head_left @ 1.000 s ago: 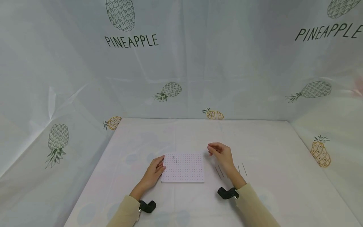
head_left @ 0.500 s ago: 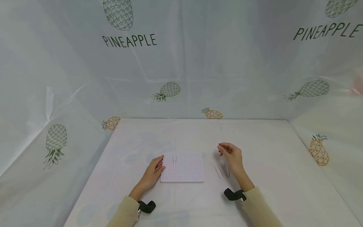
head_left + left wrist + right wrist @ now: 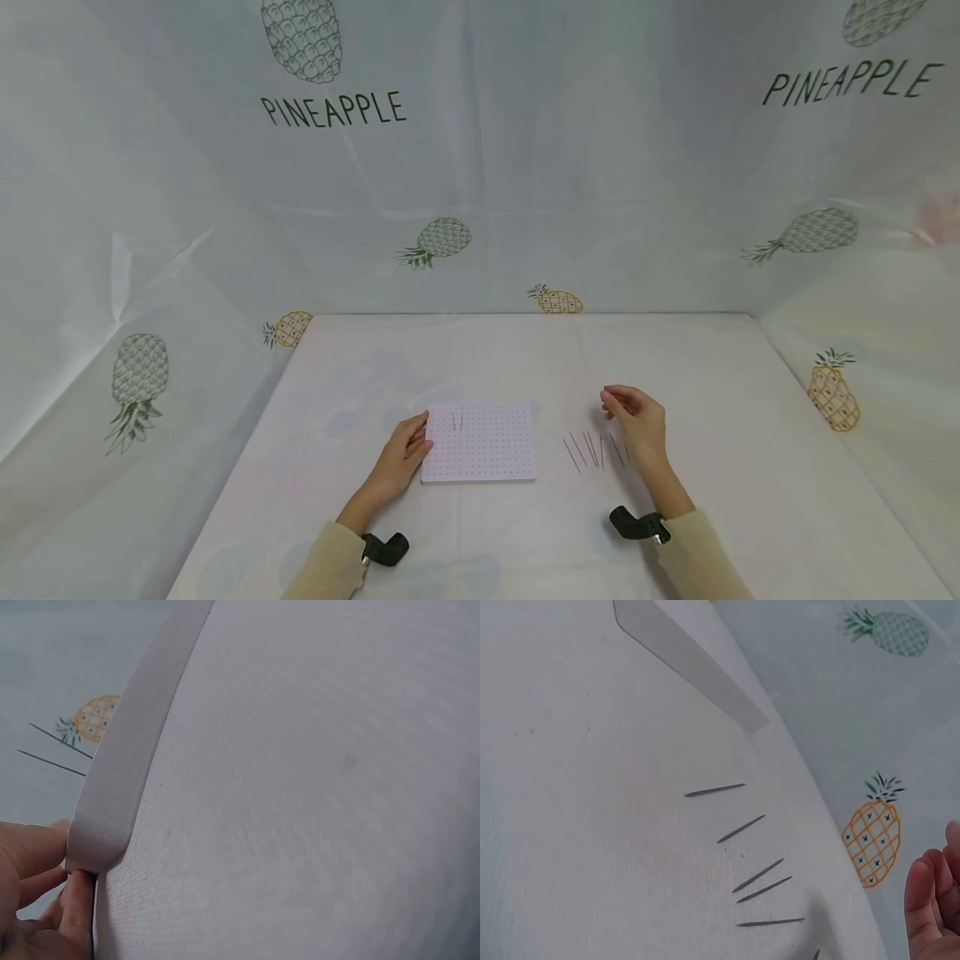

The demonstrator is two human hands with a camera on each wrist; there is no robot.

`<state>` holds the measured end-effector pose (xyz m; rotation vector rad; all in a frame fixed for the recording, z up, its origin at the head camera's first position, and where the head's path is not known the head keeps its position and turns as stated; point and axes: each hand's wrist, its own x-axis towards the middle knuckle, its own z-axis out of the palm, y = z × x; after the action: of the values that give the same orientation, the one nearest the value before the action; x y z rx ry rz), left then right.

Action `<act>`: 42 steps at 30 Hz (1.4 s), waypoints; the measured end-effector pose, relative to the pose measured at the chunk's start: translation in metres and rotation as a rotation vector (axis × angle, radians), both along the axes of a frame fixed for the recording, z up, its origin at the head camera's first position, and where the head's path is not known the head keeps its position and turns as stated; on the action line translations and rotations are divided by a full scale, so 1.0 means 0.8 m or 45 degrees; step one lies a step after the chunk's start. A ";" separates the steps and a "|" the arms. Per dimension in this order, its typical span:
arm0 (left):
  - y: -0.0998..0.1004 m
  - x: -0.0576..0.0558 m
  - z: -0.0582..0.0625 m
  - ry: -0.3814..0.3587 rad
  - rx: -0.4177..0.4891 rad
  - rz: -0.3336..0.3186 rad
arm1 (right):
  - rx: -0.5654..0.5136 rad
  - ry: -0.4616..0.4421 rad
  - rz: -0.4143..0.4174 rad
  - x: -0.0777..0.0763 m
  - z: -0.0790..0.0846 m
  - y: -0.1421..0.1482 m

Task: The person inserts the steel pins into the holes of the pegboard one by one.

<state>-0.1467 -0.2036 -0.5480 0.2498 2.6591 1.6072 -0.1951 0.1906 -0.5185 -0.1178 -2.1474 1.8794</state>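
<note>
A white board dotted with rows of small holes lies on the table. Two thin dark sticks stand up from holes near its upper left corner. My left hand grips the board's left edge, and the left wrist view shows its fingers at the board's corner. To the right of the board, several thin dark sticks with pointed ends lie loosely side by side. Above the right end of that row hovers my right hand, fingers loosely bent, thumb near the index finger, with nothing visible between them.
The table has a pale cloth over it. Behind and at the sides hangs a pale curtain printed with pineapples. Each wrist carries a black camera mount, such as the right one.
My right hand has moved to the right, away from the board and across the loose sticks, uncovering more of them. The left hand stays on the board's edge. The head view has shifted slightly.
</note>
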 end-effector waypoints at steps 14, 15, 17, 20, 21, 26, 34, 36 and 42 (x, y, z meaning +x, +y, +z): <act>0.001 0.001 0.000 0.017 -0.003 0.002 | 0.057 -0.104 -0.113 0.034 0.028 0.026; 0.001 0.001 0.000 0.018 -0.004 0.003 | 0.064 -0.104 -0.127 0.032 0.021 0.030; 0.001 0.001 0.001 0.019 0.003 0.002 | 0.073 -0.099 -0.158 0.029 0.008 0.039; 0.001 0.001 0.003 0.012 0.001 0.009 | 0.103 -0.079 -0.202 0.027 -0.005 0.049; 0.001 0.001 0.004 0.006 0.001 0.011 | 0.115 -0.070 -0.211 0.028 -0.007 0.050; 0.001 0.000 0.004 0.003 -0.015 0.020 | 0.188 -0.085 -0.262 0.036 -0.014 0.055; 0.003 0.003 0.007 0.001 0.015 0.015 | 0.320 -0.134 -0.352 0.053 -0.031 0.055; 0.003 0.003 0.007 -0.001 0.027 0.014 | 0.371 -0.119 -0.378 0.056 -0.035 0.054; 0.003 0.003 0.006 -0.017 0.013 0.010 | 0.479 -0.078 -0.413 0.062 -0.046 0.053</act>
<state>-0.1439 -0.2010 -0.5435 0.2281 2.6462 1.6194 -0.1457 0.2329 -0.5551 -0.4197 -2.3144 1.2908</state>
